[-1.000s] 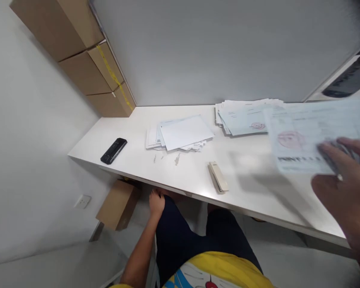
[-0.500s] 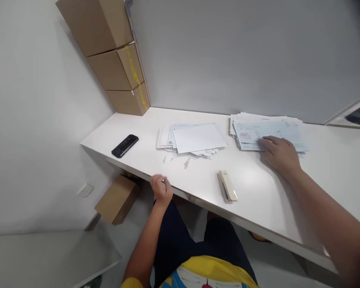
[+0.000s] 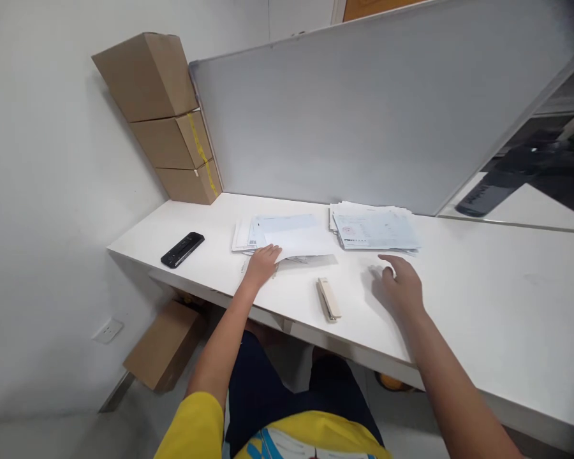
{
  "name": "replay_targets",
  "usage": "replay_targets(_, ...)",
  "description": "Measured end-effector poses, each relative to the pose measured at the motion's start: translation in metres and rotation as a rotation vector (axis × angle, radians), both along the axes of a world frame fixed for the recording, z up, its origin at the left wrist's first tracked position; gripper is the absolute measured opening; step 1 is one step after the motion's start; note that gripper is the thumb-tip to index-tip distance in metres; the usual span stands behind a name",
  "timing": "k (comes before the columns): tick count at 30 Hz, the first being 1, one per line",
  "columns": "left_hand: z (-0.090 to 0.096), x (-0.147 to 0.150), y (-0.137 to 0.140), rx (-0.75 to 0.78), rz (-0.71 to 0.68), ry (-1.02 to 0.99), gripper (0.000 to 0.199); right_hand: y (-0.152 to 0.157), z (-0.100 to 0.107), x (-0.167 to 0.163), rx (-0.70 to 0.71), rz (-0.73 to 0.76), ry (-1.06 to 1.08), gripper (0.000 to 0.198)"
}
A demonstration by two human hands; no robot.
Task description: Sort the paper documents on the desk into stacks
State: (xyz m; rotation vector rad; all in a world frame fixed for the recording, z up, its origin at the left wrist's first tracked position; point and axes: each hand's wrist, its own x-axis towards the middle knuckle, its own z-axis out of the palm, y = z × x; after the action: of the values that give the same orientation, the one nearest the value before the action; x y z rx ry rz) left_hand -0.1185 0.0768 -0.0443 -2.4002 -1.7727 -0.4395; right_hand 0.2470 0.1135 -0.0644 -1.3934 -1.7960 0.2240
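My left hand [image 3: 263,264] grips the near left corner of a white sheet of paper [image 3: 302,243], whose front edge is raised off the pile under it. Pale blue and white papers [image 3: 286,222] show behind that sheet. My right hand [image 3: 402,285] hovers over the white table, thumb and forefinger apart, holding nothing. Beyond it lies a second pile of papers [image 3: 375,231], topped by a light blue printed form with a red stamp. A cream stapler [image 3: 329,299] rests on the table between my two hands.
A black phone [image 3: 182,249] lies on the left of the white table [image 3: 488,299]. Cardboard boxes [image 3: 172,141] are stacked in the far left corner against a grey partition [image 3: 325,127]. Another cardboard box [image 3: 165,344] sits on the floor at the left.
My left hand has gone from the table's front edge to the left pile and taken a sheet's corner. My right hand has come off the right pile, towards me. The view has shifted.
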Motion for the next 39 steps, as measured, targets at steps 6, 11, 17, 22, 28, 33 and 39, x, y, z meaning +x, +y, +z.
replay_targets(6,-0.002,0.000,0.008,0.012,0.114,-0.006,0.062,0.010,-0.012,0.001,-0.076,0.116,-0.124,0.037)
replay_targets(11,-0.008,0.002,0.007,0.097,0.082,-0.001,0.039,0.016,-0.023,0.007,-0.059,0.113,-0.172,0.039)
replay_targets(17,-0.010,0.009,0.005,0.130,-0.034,0.111,0.031,0.013,-0.022,0.004,-0.106,0.148,-0.043,0.036)
replay_targets(22,-0.008,0.016,0.005,0.129,0.024,0.106,0.032,0.005,-0.010,-0.021,-0.141,0.273,0.083,0.041)
replay_targets(28,-0.002,0.016,0.002,0.109,0.082,-0.009,0.046,0.009,-0.015,-0.037,-0.156,0.374,-0.290,0.053)
replay_targets(33,-0.002,0.013,0.003,0.153,0.108,-0.048,0.035,0.008,-0.016,-0.034,-0.109,0.364,-0.387,0.057)
replay_targets(39,-0.003,0.011,0.004,0.179,0.225,-0.089,0.028,-0.001,-0.009,-0.037,-0.074,0.306,-0.470,0.053)
